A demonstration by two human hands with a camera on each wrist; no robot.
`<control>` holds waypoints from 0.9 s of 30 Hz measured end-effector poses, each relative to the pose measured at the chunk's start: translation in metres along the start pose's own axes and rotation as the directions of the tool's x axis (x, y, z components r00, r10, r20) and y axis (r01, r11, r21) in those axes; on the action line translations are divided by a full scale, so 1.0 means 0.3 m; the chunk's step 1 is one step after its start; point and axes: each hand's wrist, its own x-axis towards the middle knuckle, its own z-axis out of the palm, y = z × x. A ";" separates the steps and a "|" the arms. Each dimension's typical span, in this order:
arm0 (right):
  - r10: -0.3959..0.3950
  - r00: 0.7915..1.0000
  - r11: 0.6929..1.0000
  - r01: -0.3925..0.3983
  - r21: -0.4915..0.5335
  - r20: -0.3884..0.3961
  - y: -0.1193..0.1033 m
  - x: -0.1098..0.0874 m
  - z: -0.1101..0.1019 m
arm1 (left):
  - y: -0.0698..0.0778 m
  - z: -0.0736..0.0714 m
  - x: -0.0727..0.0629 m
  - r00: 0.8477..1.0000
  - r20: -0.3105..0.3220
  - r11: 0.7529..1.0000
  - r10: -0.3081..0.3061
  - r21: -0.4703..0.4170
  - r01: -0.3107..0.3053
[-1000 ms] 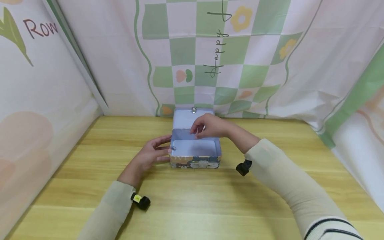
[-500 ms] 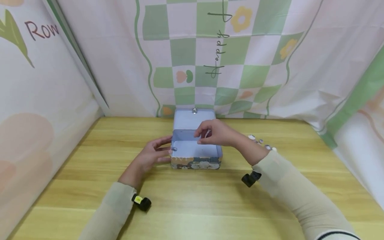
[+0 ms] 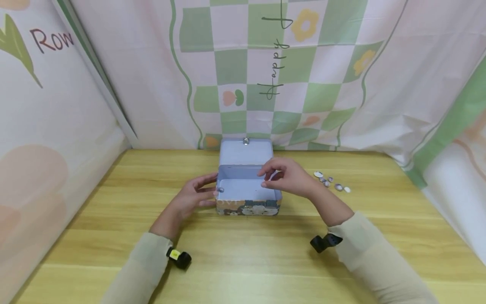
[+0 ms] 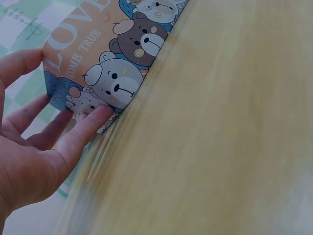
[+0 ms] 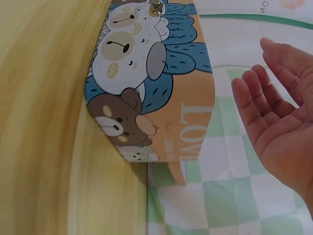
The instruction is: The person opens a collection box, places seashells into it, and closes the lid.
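An open tin box [image 3: 248,207] with printed cartoon bears stands at the table's back, its pale blue lid [image 3: 246,153] raised behind it. My left hand [image 3: 188,195] rests on the box's left side. In the left wrist view, its nearly straight fingers touch the printed wall [image 4: 117,81]. Over the box's right part hovers my right hand [image 3: 286,176], fingers loosely bent and apart. The right wrist view shows nothing in that hand [image 5: 281,112]. A small roundish, greyish piece [image 3: 220,190] shows at the box's left inner edge; its kind is unclear.
Several small white and purplish pieces [image 3: 338,187] lie on the wooden table [image 3: 243,257], right of the box. A checkered curtain [image 3: 262,63] hangs close behind the lid, and a printed cloth [image 3: 49,126] borders the table's left side.
My right hand has moved right and nearer, from over the box's middle to its right side. Small pieces on the table, hidden by the right arm, have come into sight. The left hand stays put.
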 end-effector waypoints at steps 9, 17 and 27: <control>0.038 0.996 0.999 -0.039 -0.011 -0.085 0.028 -0.064 -0.018 | -0.001 0.002 -0.001 1.000 -0.004 1.000 -0.002 0.007 0.002; 0.100 0.977 0.993 -0.086 0.077 -0.188 0.056 -0.113 -0.052 | -0.003 0.000 -0.004 1.000 -0.017 1.000 0.003 0.011 -0.003; 0.134 0.963 0.990 -0.120 0.074 -0.233 0.095 -0.177 -0.102 | -0.005 -0.001 -0.001 1.000 0.010 1.000 0.019 0.007 -0.019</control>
